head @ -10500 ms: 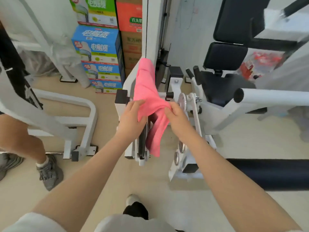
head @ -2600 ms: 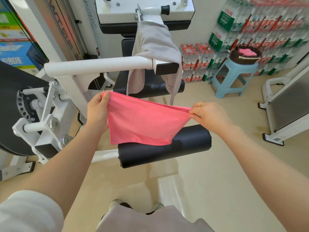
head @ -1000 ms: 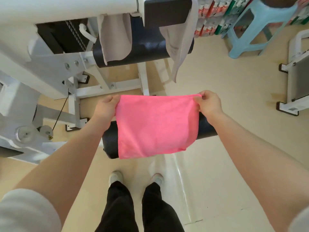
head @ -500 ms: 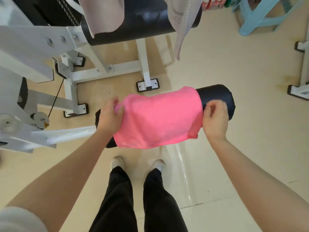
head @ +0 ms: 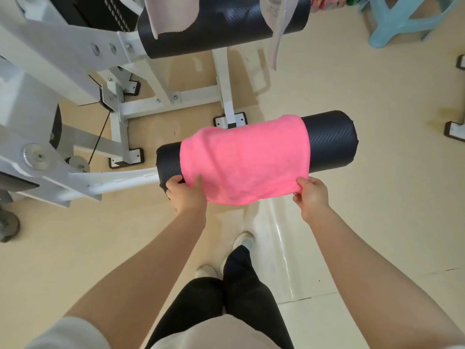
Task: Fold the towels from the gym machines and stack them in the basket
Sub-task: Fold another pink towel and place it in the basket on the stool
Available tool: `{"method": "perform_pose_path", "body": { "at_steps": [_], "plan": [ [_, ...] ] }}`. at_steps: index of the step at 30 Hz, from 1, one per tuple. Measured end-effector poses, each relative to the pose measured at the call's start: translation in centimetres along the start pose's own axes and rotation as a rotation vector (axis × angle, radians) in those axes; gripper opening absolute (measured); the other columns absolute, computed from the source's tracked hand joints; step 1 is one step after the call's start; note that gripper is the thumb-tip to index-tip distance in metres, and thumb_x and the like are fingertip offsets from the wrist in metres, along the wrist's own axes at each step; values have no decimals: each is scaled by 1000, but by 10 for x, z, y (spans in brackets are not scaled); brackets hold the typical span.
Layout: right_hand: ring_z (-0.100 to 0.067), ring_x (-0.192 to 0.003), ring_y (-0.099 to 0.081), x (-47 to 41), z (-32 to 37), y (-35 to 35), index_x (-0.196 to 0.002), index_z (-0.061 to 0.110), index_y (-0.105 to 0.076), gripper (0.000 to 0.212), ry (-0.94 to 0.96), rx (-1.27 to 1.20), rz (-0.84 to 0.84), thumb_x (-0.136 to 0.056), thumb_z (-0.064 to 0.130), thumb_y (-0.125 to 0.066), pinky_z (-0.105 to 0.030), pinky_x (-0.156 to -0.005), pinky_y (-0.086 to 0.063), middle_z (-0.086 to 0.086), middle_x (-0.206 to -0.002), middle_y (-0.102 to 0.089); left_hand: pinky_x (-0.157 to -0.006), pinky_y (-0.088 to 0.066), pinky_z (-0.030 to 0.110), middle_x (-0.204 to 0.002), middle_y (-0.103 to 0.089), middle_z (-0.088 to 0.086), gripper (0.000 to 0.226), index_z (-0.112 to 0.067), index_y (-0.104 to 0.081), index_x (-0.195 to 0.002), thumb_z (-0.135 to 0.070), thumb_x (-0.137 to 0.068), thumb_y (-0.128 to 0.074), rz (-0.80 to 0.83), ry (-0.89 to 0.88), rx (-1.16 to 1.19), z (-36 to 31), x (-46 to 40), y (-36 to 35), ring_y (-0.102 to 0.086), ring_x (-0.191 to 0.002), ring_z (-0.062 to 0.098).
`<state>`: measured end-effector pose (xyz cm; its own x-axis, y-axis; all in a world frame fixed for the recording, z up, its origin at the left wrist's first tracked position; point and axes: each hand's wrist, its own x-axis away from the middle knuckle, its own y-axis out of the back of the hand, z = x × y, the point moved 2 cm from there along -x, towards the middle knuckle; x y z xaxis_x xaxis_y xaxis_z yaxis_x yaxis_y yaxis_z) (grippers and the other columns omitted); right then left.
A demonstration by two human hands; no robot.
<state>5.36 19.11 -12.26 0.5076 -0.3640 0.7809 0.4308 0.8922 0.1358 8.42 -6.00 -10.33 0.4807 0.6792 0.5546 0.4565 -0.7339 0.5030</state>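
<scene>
A pink towel (head: pixel 246 157) lies draped over a black padded roller (head: pixel 329 139) of the gym machine, folded in half. My left hand (head: pixel 186 195) pinches the towel's near left corner, thumb on top. My right hand (head: pixel 310 197) pinches its near right corner. Both hands sit at the towel's near edge, below the roller. A grey towel (head: pixel 276 23) hangs from the upper black pad (head: pixel 226 23) at the top of the view. The basket is out of view.
The white machine frame (head: pixel 63 79) fills the left side, with its feet on the beige floor. A blue plastic stool (head: pixel 407 21) stands at the top right. Another machine's base (head: pixel 455 129) shows at the right edge. My legs and shoes are below.
The towel has been laid over the black roller. Both hands have slid from its far corners down to its near corners.
</scene>
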Motion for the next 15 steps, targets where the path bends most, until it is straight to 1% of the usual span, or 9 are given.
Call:
{"method": "perform_pose_path", "body": {
  "at_steps": [2, 4, 5, 6, 7, 8, 10, 13, 15],
  "plan": [
    [-11, -46, -39, 13, 3, 9, -86, 11, -48, 9, 7, -18, 78, -90, 3, -50, -18, -39, -36, -5, -68, -48, -83, -47, 42, -115, -56, 16, 43, -2, -48, -112, -32, -85, -62, 65, 183, 111, 10, 6, -3, -54, -90, 30],
    [-8, -40, -38, 31, 11, 19, -80, 12, -47, 16, 9, -91, 173, -90, -2, -47, -17, -36, -32, -4, -64, -46, -66, -39, 33, -91, -51, -1, 33, -17, -51, -94, -48, -85, -59, 246, 372, 191, 19, 18, -7, -45, -75, 18],
    [-7, -38, -37, 40, 16, 22, -79, 12, -47, 18, -1, -147, 213, -90, -2, -46, -16, -36, -30, -2, -62, -46, -68, -38, 31, -90, -48, -5, 34, -24, -51, -92, -56, -84, -56, 360, 447, 228, 21, 20, -8, -46, -79, 16],
    [-6, -37, -36, 45, 20, 26, -76, 13, -46, 20, -16, -212, 251, -90, -2, -45, -15, -35, -29, 0, -59, -45, -81, -40, 33, -104, -50, -4, 40, -28, -52, -106, -60, -83, -53, 464, 497, 279, 24, 20, -10, -50, -96, 19],
    [-5, -36, -34, 52, 24, 28, -74, 13, -44, 22, -41, -272, 295, -90, -1, -45, -14, -35, -27, 3, -56, -43, -99, -36, 39, -128, -47, 0, 57, -27, -44, -130, -61, -85, -50, 551, 519, 354, 27, 17, -13, -43, -122, 23],
    [-4, -36, -33, 56, 27, 30, -72, 14, -42, 23, -69, -324, 338, -90, 1, -45, -13, -34, -26, 4, -52, -40, -112, -24, 42, -147, -34, 3, 73, -21, -29, -144, -61, -86, -47, 604, 537, 429, 30, 15, -17, -27, -139, 24],
    [-4, -35, -31, 65, 33, 29, -70, 15, -40, 22, -118, -411, 419, -85, 3, -51, -12, -33, -25, 6, -47, -35, -115, -14, 47, -155, -22, 8, 84, -13, -18, -149, -63, -86, -44, 677, 577, 537, 27, 18, -21, -13, -145, 23],
    [-4, -32, -33, 75, 37, 24, -68, 14, -45, 42, -160, -629, 552, -49, 0, -79, -14, -30, -27, 6, -44, -34, -111, -19, 56, -151, -28, 14, 88, -12, -20, -147, -65, -82, -48, 708, 636, 657, 23, 25, -27, -18, -143, 30],
    [-5, -32, -38, 80, 40, 21, -67, 11, -50, 45, -172, -807, 633, -41, -3, -84, -15, -30, -31, 5, -45, -37, -111, -21, 57, -147, -33, 15, 85, -13, -24, -144, -65, -82, -48, 736, 653, 775, 18, 28, -31, -30, -137, 35]
  ]
}}
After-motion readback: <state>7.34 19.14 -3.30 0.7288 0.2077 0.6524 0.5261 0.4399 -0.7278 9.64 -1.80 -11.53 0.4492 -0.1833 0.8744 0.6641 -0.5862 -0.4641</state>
